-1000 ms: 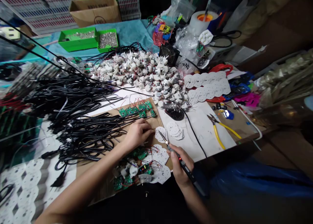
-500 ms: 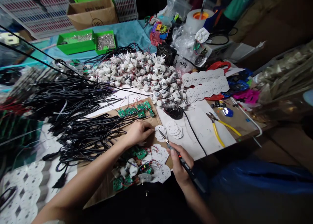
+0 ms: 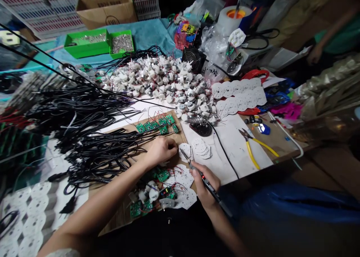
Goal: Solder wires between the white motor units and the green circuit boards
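Observation:
In the head view, my right hand (image 3: pixel 206 184) grips a soldering iron (image 3: pixel 206 180) like a pen, a red light glowing on its handle. Its tip reaches over a round white circuit board (image 3: pixel 184 152) on the brown cardboard. Beside that board, my left hand (image 3: pixel 162 150) is closed with the fingertips pinched together; whatever they hold is too small or hidden. A stack of similar white boards (image 3: pixel 201 149) lies just right. Nearer my body are larger white boards (image 3: pixel 187 199), wired green circuit boards (image 3: pixel 163 175) and white round parts (image 3: pixel 153 193).
Black power cords (image 3: pixel 107 156) cover the left side. Beyond my hands are green boards (image 3: pixel 163 126), a coiled iron stand (image 3: pixel 200 127) and a heap of white parts (image 3: pixel 168 81). Yellow-handled pliers (image 3: pixel 253 156) lie right. A co-worker's hand (image 3: pixel 315 54) shows far right.
The fingers of my left hand have curled in tighter beside the board. The soldering iron has shifted slightly left. In the background, a co-worker's green-clothed figure has moved right.

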A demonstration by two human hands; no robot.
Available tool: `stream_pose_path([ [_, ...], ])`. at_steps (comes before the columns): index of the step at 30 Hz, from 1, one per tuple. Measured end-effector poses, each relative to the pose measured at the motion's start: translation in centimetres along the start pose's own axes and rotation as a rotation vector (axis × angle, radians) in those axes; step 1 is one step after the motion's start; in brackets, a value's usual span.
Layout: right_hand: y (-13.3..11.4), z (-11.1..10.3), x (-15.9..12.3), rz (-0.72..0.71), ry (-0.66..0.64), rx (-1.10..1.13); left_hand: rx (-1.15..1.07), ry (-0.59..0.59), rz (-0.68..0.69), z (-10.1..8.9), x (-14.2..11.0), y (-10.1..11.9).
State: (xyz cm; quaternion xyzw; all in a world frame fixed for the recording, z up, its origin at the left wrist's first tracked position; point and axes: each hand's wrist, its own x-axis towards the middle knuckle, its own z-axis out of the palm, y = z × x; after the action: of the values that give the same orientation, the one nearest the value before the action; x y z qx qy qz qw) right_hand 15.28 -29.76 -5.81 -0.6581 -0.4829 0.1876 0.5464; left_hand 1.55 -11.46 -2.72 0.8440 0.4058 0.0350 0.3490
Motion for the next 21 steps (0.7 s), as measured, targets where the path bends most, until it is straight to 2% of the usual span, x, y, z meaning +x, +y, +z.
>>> stream_pose_path([
  [10,0.13,-0.03,-0.02,-0.004,-0.040,-0.028,0.048,0.047,0.061,0.62,-0.07,-0.44],
  [17,0.42,0.12,0.10,-0.107,-0.036,-0.055,0.106,0.065,0.077,0.45,-0.20,0.17],
  [21,0.18,0.03,-0.05,-0.055,-0.010,-0.021,0.109,0.070,0.076,0.50,-0.24,0.22],
])
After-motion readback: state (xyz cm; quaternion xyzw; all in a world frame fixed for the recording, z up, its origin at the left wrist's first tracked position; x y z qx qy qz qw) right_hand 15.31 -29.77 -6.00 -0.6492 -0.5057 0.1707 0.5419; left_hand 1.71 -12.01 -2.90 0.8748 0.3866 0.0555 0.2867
